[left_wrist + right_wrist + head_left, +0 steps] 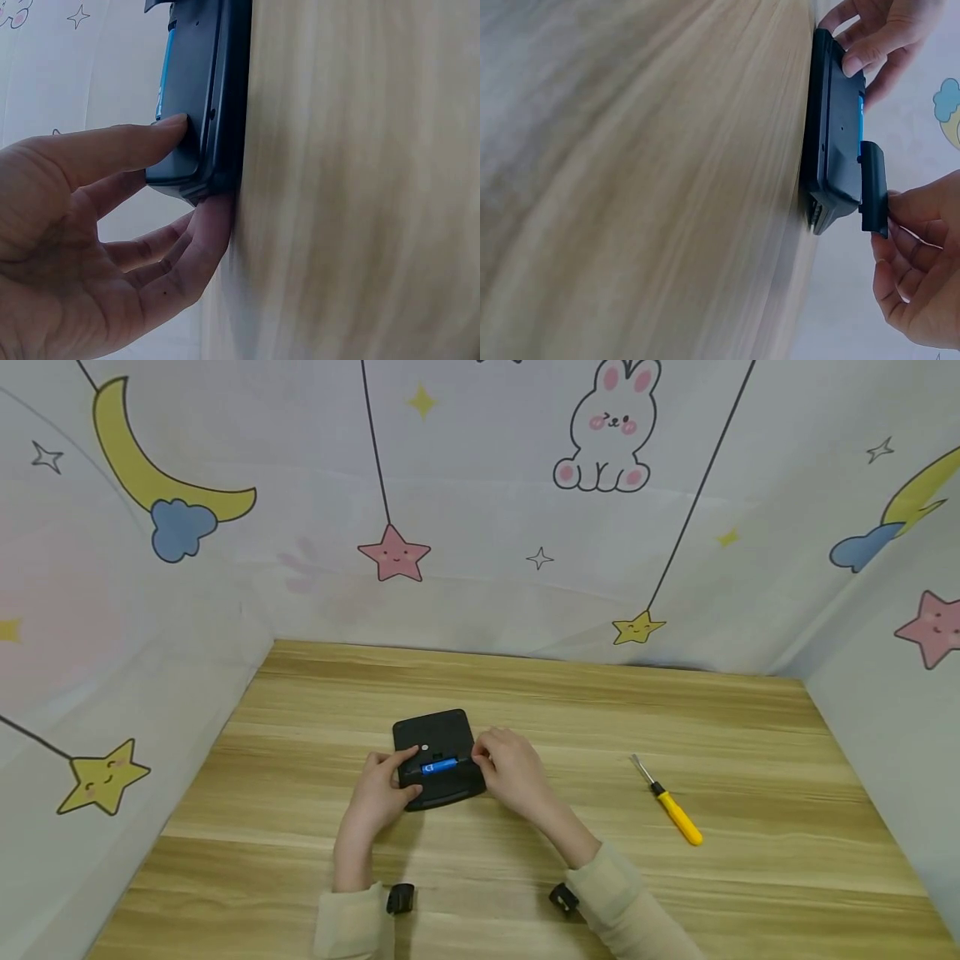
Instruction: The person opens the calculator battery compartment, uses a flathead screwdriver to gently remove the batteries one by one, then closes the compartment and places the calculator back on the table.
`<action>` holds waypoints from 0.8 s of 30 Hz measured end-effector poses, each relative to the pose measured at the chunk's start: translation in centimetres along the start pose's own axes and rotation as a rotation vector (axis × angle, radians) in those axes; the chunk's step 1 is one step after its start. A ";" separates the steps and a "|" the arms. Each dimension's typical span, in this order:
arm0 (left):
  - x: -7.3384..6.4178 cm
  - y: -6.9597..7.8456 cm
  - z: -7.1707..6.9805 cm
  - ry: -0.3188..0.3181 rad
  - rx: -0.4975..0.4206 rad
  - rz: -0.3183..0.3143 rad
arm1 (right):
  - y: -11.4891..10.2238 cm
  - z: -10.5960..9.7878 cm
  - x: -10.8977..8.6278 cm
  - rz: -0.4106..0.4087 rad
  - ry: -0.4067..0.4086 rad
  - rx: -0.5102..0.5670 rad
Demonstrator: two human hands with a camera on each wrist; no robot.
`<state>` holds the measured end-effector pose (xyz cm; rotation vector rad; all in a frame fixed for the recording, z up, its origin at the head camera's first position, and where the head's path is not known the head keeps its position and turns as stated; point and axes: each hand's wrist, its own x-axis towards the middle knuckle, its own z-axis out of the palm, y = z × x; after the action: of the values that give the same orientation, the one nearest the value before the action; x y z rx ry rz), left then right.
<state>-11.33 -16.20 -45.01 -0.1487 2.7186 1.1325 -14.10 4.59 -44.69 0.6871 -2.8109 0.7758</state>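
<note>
A flat black device [433, 729], like a calculator turned face down, lies on the table with a blue battery [439, 767] in its uncovered slot. At its left end my left hand [377, 792] grips it, the thumb [161, 136] on the upper face and other fingers against the side. My right hand [514, 770] pinches a small black battery cover [874, 187] between thumb and fingertips. In the right wrist view the cover stands over the device's right end, close beside the battery slot. Most of the cover is hidden by the fingers in the head view.
A screwdriver [678, 817] with a yellow handle lies on the wooden table [525, 685], to the right of my right hand. Behind the table and along its sides hangs a white cloth [480, 485] printed with stars, moons and a rabbit.
</note>
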 end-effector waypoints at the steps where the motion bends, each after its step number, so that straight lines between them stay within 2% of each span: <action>1: 0.0 0.0 0.0 -0.001 0.001 0.000 | 0.1 -0.1 -0.1 0.001 0.000 0.006; 17: 0.3 -0.2 0.0 -0.001 0.003 0.006 | 1.4 -0.5 -1.1 0.038 -0.025 0.006; 24: 0.2 -0.3 0.1 -0.002 0.003 0.008 | 1.8 -0.5 -1.6 0.072 -0.064 -0.019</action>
<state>-11.44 -16.30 -45.31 -0.1357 2.7215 1.1295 -13.52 6.90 -45.48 0.6213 -2.9113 0.7514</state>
